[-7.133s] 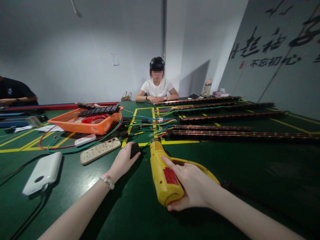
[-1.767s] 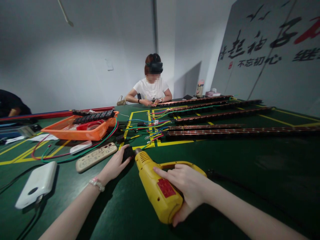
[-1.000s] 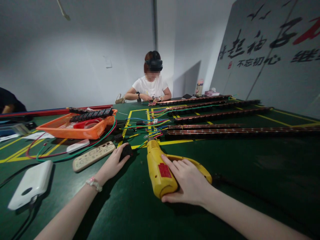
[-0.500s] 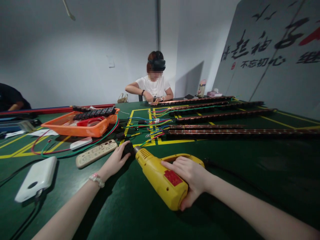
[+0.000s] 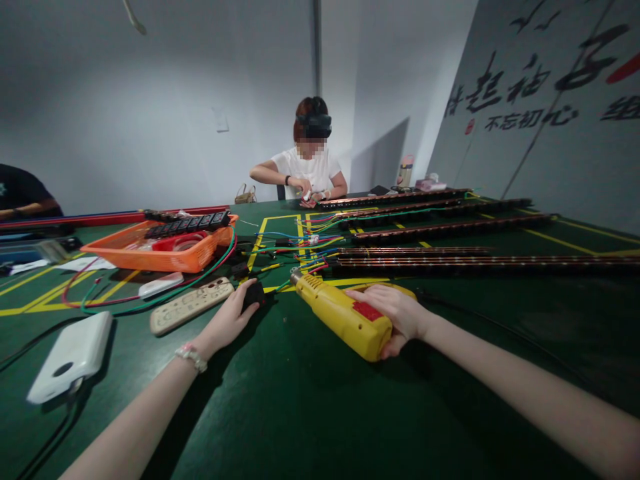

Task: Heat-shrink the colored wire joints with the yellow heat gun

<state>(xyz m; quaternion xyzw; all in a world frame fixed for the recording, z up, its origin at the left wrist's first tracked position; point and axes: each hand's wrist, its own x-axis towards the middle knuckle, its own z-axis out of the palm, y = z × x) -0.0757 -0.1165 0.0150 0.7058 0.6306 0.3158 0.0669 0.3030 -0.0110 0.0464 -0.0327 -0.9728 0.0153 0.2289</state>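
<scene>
My right hand (image 5: 393,313) is closed around the handle of a yellow heat gun (image 5: 345,312), its metal nozzle tilted up and to the left. In my left hand (image 5: 237,313) is a small black block (image 5: 253,298), gripped between thumb and fingers; its exact kind does not show. A gap of bare tabletop lies between the block and the nozzle. Beyond the nozzle, coloured wires (image 5: 317,263) run from the ends of long black strips with copper-coloured bars (image 5: 450,267). Part of the heat gun's handle is hidden behind my right hand.
An orange basket (image 5: 200,259) of black parts stands at the left, with a beige power strip (image 5: 193,307) in front. A white power bank (image 5: 73,357) with a cable lies nearer me. Across the green table (image 5: 310,413) a co-worker (image 5: 310,167) handles something small.
The heat gun in my right hand has moved right and away from me, so its nozzle has left the black block. My left hand stays nearly in place, still holding the block.
</scene>
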